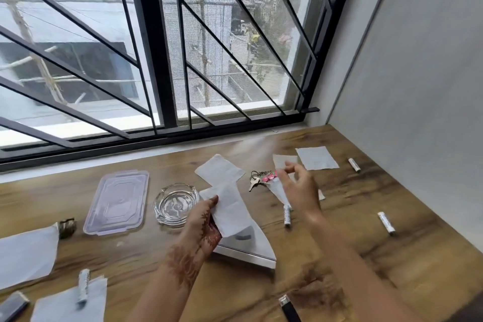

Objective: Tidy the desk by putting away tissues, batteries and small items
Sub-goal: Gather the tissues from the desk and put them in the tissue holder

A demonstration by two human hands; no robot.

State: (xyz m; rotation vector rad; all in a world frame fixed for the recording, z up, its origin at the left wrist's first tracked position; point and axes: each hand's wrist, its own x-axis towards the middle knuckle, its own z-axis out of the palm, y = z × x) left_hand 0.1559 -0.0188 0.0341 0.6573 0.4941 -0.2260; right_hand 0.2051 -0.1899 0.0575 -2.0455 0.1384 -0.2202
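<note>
Tissues at left: large sheet (26,253) and smaller sheet (69,307) lay flat on counter (418,217), left battery (83,285) across the smaller one. Both were well apart from either grip.
Lid and ashtray: clear lid (117,201) and glass ashtray (174,204) sat side by side, the ashtray just beside left grip (206,219).
Left grip: fingers curled round held tissue (231,210), its long axis running up-left to down-right, above metal box (248,248).
Flat tissue (219,170): lay on counter just beyond the held one. Whether they touched or only overlapped in view could not be told.
Right grip (298,189): fingers curled at near edge of small tissue (284,161), beside keys (257,179). View was blurred, so whether it pinched the sheet or only touched it could not be told.
Square tissue (316,158): flat, just right of small tissue, near right grip, well apart from left grip.
Key relation: small tissue lay straight ahead of right fingertips, on the window side, so right grip was much nearer. Judged next move: a short pinch, then a carry leftward to the held tissue.
</note>
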